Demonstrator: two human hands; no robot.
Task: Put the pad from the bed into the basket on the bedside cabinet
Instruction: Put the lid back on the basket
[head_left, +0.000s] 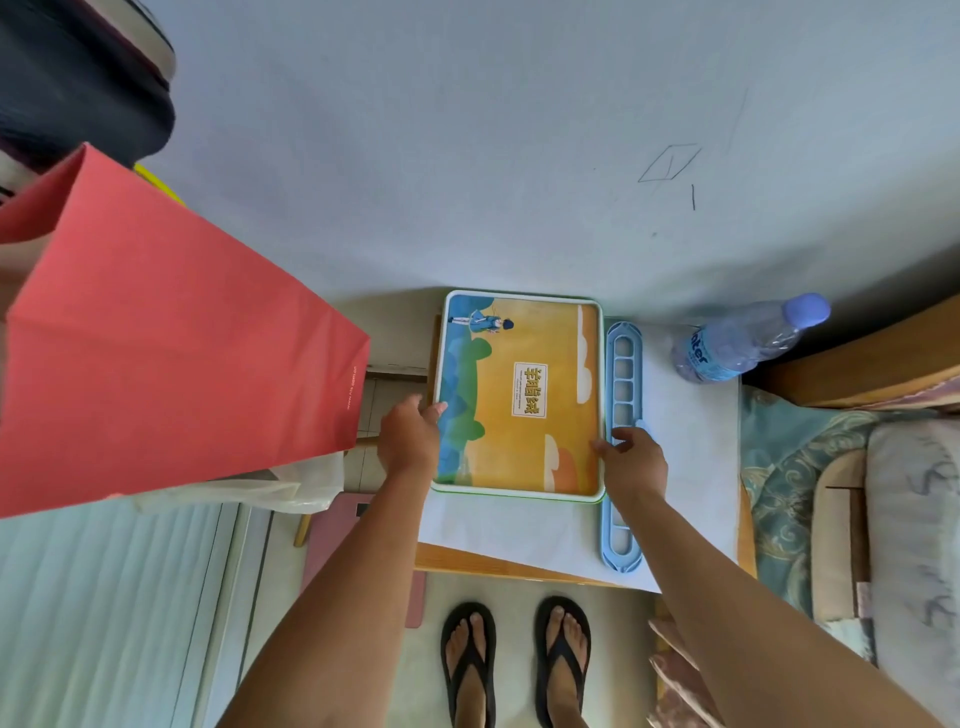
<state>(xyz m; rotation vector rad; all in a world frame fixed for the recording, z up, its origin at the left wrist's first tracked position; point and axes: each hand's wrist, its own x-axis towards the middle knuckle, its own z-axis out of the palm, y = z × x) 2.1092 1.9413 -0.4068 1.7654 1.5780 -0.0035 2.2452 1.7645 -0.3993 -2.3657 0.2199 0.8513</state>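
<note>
Item, frame centre: flat rectangular pad (519, 395) printed in orange, blue and green, lying in a shallow white-rimmed basket (442, 332) on the paper-covered bedside table (691, 457). My left hand (409, 436) touches its left edge; my right hand (635, 463) touches its right edge. Whether either grip is clamped on the pad, I cannot tell. Just right of the basket: long pale-blue slotted plastic hanger (622, 457). Upper right: clear plastic water bottle (748, 340). Left: red paper bag (171, 338).
</note>
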